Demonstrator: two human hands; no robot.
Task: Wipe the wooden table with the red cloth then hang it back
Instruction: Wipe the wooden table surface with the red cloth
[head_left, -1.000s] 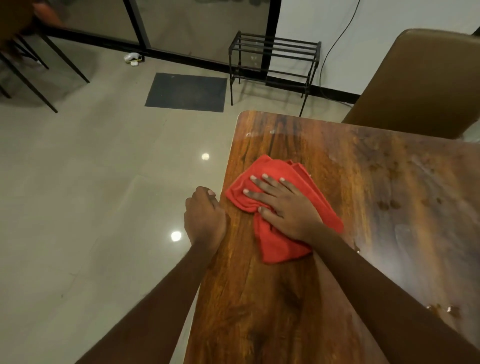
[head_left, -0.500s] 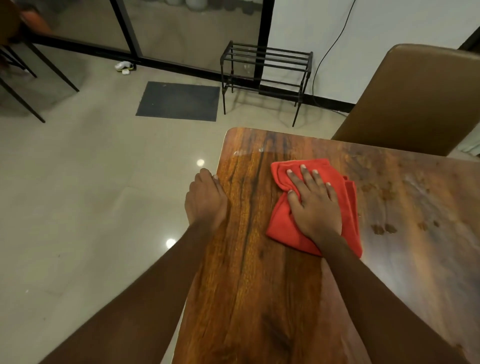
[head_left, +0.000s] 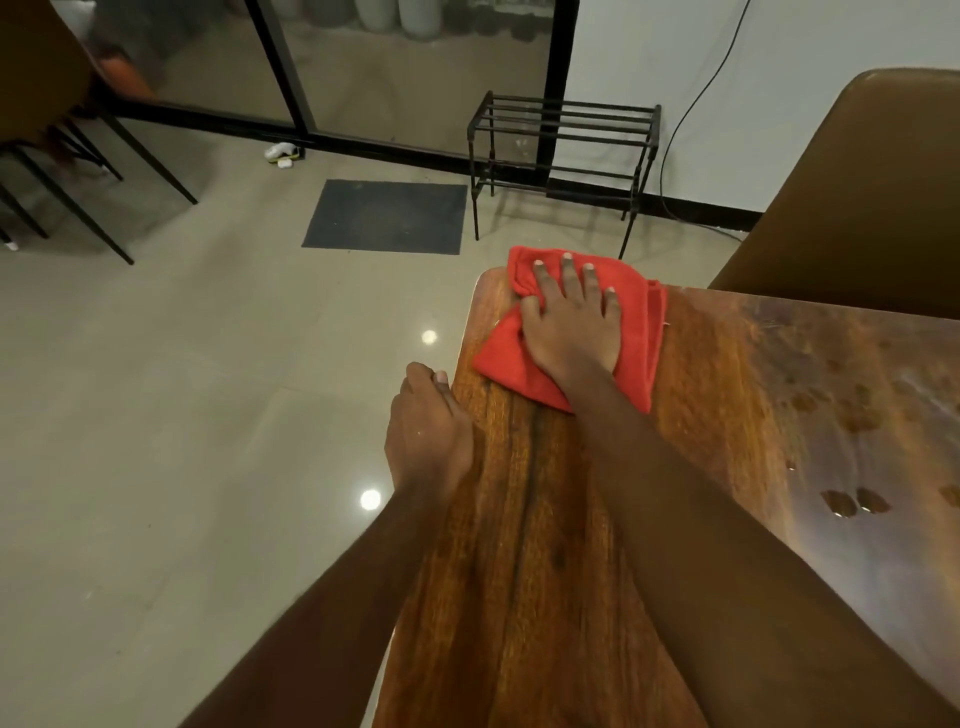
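Now my right hand (head_left: 571, 332) flat, fingers straight, pressing cloth (head_left: 639, 332) at table (head_left: 545, 571) 12 o'clock corner, left hand (head_left: 428, 431) on 9 o'clock edge, fingers curled, grip unclear

A black metal rack (head_left: 563, 140) stands against the white wall, with a dark cable (head_left: 664, 174) trailing down beside it. A grey mat (head_left: 387, 215) lies on the glossy tiled floor (head_left: 156, 415) before a glass door (head_left: 415, 67). A brown chair (head_left: 872, 192) stands at right, and thin black chair legs (head_left: 78, 171) show at far left.
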